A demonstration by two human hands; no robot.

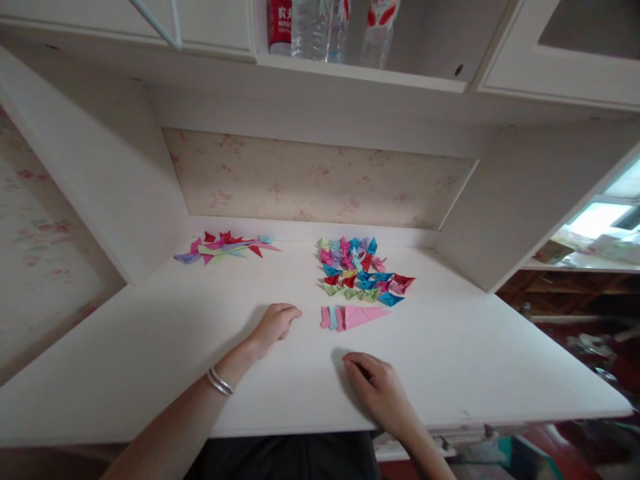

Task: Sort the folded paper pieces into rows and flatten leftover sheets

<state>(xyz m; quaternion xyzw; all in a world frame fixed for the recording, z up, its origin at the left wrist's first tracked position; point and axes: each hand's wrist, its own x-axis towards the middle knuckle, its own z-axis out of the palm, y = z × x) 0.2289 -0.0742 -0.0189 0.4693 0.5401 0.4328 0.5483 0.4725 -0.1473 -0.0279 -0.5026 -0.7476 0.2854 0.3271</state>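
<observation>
My left hand [277, 323] rests on the white desk [165, 347], its fingers curled in and nothing visible in them. Two silver bangles [220, 381] circle that wrist. Nearer the front edge, my right hand [374, 383] is loosely closed, thumb against the fingers, with no object showing. Just right of my left hand lies an overlapping row of folded paper pieces [367, 316], pink with one light blue. Behind it stand several rows of small folded paper shapes [367, 280] in blue, red, green, yellow and pink. Neither hand touches the paper.
A loose pile of pointed folded papers [227, 247] lies at the back left. Side panels and an overhead shelf [365, 72] with plastic bottles [313, 30] enclose the desk. Below the front right edge is a teal box [533, 459].
</observation>
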